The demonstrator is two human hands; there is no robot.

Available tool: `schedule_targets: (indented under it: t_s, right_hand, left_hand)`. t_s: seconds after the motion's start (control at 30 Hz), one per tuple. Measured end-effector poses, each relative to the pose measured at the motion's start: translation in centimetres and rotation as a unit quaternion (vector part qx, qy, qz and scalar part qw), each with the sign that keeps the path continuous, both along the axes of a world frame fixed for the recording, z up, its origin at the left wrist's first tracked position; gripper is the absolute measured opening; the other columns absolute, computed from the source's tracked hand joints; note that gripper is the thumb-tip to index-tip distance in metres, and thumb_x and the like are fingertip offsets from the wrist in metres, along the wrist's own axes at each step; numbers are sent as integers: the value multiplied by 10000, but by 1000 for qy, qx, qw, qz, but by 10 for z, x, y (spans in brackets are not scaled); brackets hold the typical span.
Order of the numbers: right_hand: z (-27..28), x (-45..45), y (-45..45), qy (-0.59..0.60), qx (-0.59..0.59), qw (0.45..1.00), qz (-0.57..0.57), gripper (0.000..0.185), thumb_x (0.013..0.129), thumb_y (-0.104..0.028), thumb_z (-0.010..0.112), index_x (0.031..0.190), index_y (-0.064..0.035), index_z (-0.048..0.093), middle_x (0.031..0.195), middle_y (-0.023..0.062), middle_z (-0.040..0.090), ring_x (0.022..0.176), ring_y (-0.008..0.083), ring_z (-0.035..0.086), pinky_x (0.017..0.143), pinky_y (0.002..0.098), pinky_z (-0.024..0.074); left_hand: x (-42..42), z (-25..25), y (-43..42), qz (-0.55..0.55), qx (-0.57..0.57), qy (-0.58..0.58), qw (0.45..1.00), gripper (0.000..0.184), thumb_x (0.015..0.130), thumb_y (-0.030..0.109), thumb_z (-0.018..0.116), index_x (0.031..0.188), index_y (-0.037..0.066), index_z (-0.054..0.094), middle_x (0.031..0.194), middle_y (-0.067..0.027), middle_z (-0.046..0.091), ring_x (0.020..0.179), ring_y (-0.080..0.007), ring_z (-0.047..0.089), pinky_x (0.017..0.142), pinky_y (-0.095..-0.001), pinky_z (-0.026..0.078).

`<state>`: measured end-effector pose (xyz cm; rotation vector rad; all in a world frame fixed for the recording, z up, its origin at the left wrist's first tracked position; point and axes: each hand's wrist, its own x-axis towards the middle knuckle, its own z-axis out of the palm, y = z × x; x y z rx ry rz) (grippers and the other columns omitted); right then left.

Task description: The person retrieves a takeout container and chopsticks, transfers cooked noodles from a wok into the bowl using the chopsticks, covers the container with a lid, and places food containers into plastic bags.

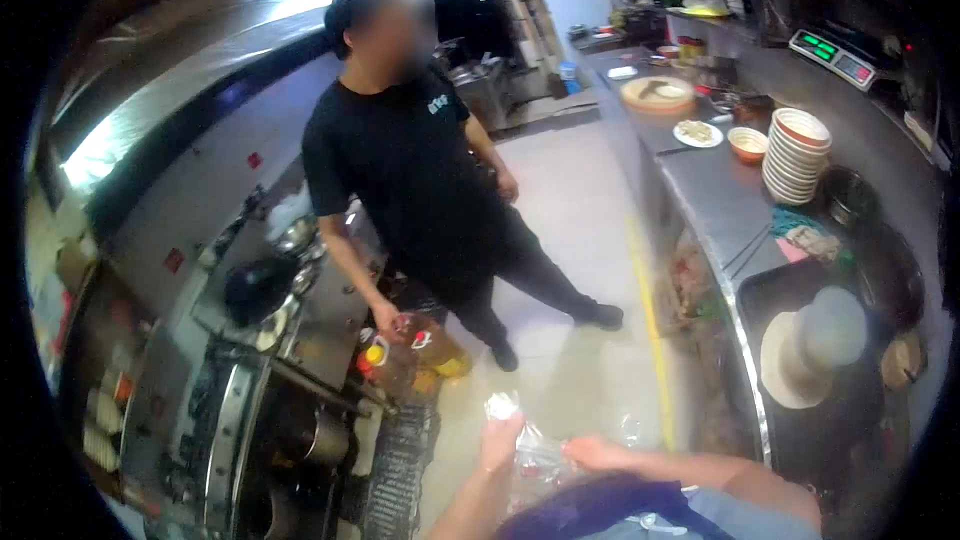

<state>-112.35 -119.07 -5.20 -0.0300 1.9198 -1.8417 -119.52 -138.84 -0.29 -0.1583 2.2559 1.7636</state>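
Low in the view, my left hand (499,438) is closed with a bunched white end of thin film sticking up above its fingers. Clear crinkled plastic, apparently a bag (538,464), stretches between my hands and hangs in front of my dark apron (590,512). On its other side my right hand (598,453) pinches the plastic with curled fingers. Whatever the plastic might contain is blurred.
A person in black (400,160) stands ahead, one hand by large oil bottles (440,352). Stoves (230,420) line the left. Along the right counter (690,180) are stacked bowls (797,160), a plate of food (698,133), a scale (832,55) and a sink holding a pale stacked shape (800,350).
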Motion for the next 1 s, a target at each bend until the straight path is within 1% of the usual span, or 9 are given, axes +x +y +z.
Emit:
schedule_targets:
  t_s: [0.1,0.2,0.33,0.43,0.5,0.57,0.83,0.97,1.0]
  right_hand:
    - [1,-58,-2,-15,-49,991,-122,200,871,-241,579,800,-65,643,628,-30,554,497,72,446,457,217,348]
    - [31,-115,9,-52,-126,962,-238,152,859,-203,596,813,-63,633,660,-25,565,503,78,453,452,221,342]
    - [34,-184,48,-106,-250,855,-443,106,847,-178,617,831,-73,612,688,-1,572,521,66,468,427,194,327]
    - [27,-198,69,-60,-290,794,-530,130,848,-184,627,791,-77,581,686,5,565,529,65,477,419,190,336]
    - [89,-208,71,5,-240,793,-560,154,859,-185,618,769,-77,555,670,2,552,528,64,476,416,191,347]
    - [71,-224,80,59,-287,777,-556,140,877,-172,592,795,-66,552,682,2,552,526,65,476,414,197,354]
    - [80,-270,208,94,-334,798,-493,76,900,-106,533,896,-31,538,780,32,573,662,87,529,595,211,450]
    - [84,-281,291,45,-535,688,-487,110,920,-123,452,925,-41,526,815,80,606,774,204,616,756,349,512]
    - [77,-280,314,31,-586,658,-472,127,925,-135,435,926,-44,523,816,88,609,787,224,623,780,375,512]
  left_hand:
    - [-91,-8,25,-39,116,-56,991,267,818,183,632,970,-30,580,881,-61,609,756,-139,556,679,-274,451]
    - [-176,-9,57,-115,156,71,979,312,814,134,644,1062,12,501,919,-43,602,810,-126,572,728,-281,468]
    - [-248,37,103,-145,-72,388,907,376,763,58,677,1067,40,459,1040,-82,547,1005,-157,513,874,-304,414]
    - [-251,35,144,-309,124,127,934,271,784,13,642,988,66,472,865,-44,563,774,-124,563,675,-258,478]
    - [-256,20,171,-369,203,-50,906,225,794,2,631,948,73,483,808,-33,567,695,-106,564,591,-234,478]
    - [-263,9,199,-390,253,-143,874,189,803,-4,625,915,77,496,759,-24,575,635,-92,560,522,-214,466]
    - [-319,31,309,-305,186,20,934,44,844,44,604,852,58,563,778,-30,614,644,-90,566,576,-226,490]
    - [-351,66,368,-254,412,-295,824,147,918,205,469,879,82,537,967,-71,620,915,-206,592,836,-390,477]
    - [-357,73,387,-199,366,-342,842,168,935,215,427,910,88,534,954,-85,609,893,-215,580,816,-368,469]
